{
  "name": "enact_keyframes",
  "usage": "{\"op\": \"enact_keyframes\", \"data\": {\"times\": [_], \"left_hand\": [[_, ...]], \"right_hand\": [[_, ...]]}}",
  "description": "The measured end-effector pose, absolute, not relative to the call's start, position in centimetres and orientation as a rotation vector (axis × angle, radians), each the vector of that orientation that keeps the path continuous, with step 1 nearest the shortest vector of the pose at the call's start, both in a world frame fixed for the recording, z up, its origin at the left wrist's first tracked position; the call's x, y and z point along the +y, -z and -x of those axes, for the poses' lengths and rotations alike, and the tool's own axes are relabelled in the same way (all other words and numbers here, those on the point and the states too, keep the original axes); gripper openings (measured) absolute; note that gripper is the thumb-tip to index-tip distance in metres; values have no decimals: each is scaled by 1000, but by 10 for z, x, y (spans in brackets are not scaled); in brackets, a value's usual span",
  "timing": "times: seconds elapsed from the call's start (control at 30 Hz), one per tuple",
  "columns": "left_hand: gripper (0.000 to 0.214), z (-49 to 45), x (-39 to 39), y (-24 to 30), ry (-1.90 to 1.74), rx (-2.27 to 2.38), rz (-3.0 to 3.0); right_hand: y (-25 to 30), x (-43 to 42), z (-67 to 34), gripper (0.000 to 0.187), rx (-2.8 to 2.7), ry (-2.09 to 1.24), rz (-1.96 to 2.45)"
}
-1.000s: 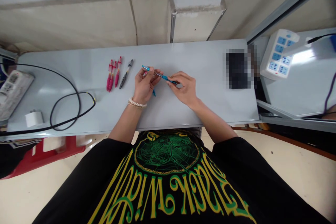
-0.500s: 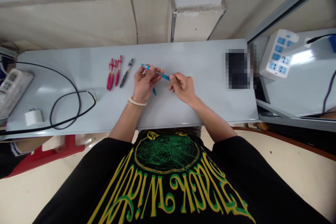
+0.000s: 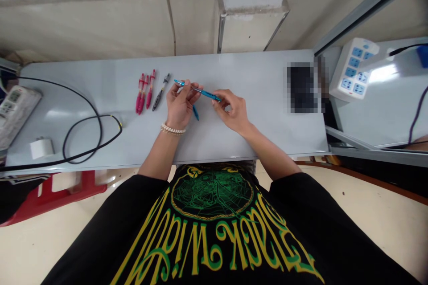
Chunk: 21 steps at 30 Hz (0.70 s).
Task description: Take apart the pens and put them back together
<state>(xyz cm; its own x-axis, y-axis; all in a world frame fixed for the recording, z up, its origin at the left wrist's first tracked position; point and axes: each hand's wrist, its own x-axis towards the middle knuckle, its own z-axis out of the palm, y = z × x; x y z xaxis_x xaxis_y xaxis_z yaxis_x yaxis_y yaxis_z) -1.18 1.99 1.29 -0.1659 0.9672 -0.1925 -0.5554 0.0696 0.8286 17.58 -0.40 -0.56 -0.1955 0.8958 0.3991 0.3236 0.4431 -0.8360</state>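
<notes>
A blue pen slants between my two hands above the table. My left hand, with a braided bracelet at its wrist, is closed around the pen's clear middle, and the blue clip end sticks out past the thumb. At the other end, my right hand pinches the blue grip near the tip. Below my left hand, a second blue pen shows partly; the fingers hide the rest. To the left lie several pink pens and one dark grey pen.
Black cable loops over the left of the grey table, near a white charger and a power strip. A pixelated dark object lies at the right. Beyond the metal frame is another power strip.
My left hand has shifted slightly left with the pen. My right fingers have moved back along it to its end, so more of the blue grip shows.
</notes>
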Motion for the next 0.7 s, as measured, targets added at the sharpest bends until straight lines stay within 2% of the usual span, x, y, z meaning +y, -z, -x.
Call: {"op": "enact_keyframes", "data": {"times": [0.33,0.7], "left_hand": [[28,10,19,-13,-1446,1023,-557],[31,9,18,-16,-1435,1030,-593]], "right_hand": [[6,-2,-177,56,-1737,-685,1082],[7,-2,-177,50,-1799,-612,1050]]}}
